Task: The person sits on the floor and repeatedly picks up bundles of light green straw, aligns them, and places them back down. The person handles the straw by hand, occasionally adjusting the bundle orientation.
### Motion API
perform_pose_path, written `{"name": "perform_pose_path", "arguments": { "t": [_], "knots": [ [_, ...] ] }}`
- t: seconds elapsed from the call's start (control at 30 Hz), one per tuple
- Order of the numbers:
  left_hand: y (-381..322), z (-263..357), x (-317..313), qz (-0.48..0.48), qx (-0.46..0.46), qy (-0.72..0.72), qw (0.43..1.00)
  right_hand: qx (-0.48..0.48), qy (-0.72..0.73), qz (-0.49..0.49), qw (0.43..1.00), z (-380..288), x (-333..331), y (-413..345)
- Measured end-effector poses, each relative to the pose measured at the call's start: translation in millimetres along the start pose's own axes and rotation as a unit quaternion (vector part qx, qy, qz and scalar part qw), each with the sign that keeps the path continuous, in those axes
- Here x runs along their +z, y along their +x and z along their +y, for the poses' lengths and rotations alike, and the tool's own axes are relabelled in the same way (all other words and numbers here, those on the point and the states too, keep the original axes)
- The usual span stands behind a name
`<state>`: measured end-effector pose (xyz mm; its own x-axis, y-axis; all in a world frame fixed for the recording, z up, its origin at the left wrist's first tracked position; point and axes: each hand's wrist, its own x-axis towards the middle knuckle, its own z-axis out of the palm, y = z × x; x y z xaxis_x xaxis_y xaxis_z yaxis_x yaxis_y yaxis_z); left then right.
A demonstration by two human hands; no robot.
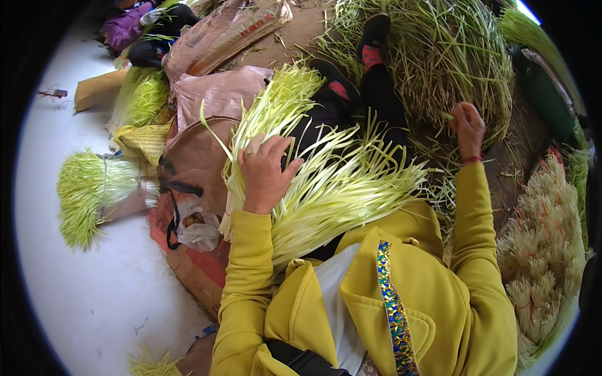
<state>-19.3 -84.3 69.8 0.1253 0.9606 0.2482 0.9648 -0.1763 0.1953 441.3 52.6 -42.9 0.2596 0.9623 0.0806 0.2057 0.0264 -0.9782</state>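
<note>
Long yellow-green leafy stalks (348,188), which look like blanched chives, lie loose across my lap. My left hand (265,174) rests on top of another pile of the same stalks (277,113) to the left, fingers spread and bent, with something pale around one finger. Away to the right, my right hand (467,123) is raised beside a large heap of green and brown stalks (437,61). Its fingers are pinched around a small green leaf piece (447,116).
A tied chive bundle (106,188) lies on the white surface at left. Pink woven sacks (221,91) and a plastic bag (200,230) are near my left arm. Many pale bundles with red ties (541,254) stand at right. A co-worker in purple (124,26) sits at top left.
</note>
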Motion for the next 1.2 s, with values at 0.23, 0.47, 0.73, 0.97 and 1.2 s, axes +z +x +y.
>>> {"name": "perform_pose_path", "arguments": {
  "t": [0.23, 0.47, 0.73, 0.97, 1.2],
  "knots": [
    [-10, 21, -46, -0.051, 0.104, -0.051, 0.992, -0.059, -0.141, -0.233, 0.960, -46, 7, -88],
    [-54, 27, -67, -0.159, 0.141, -0.006, 0.977, -0.295, -0.197, -0.563, 0.747, -109, 143, -149],
    [-56, 21, -38, -0.032, -0.001, 0.043, 0.999, -0.480, -0.241, -0.425, 0.729, -157, 205, -103],
    [-46, -18, -25, 0.127, -0.064, -0.071, 0.987, -0.471, -0.156, -0.192, 0.847, -159, 178, -106],
    [-41, -38, -12, 0.116, -0.203, -0.340, 0.911, -0.430, -0.179, -0.436, 0.770, -95, 159, -199]
  ]
}}
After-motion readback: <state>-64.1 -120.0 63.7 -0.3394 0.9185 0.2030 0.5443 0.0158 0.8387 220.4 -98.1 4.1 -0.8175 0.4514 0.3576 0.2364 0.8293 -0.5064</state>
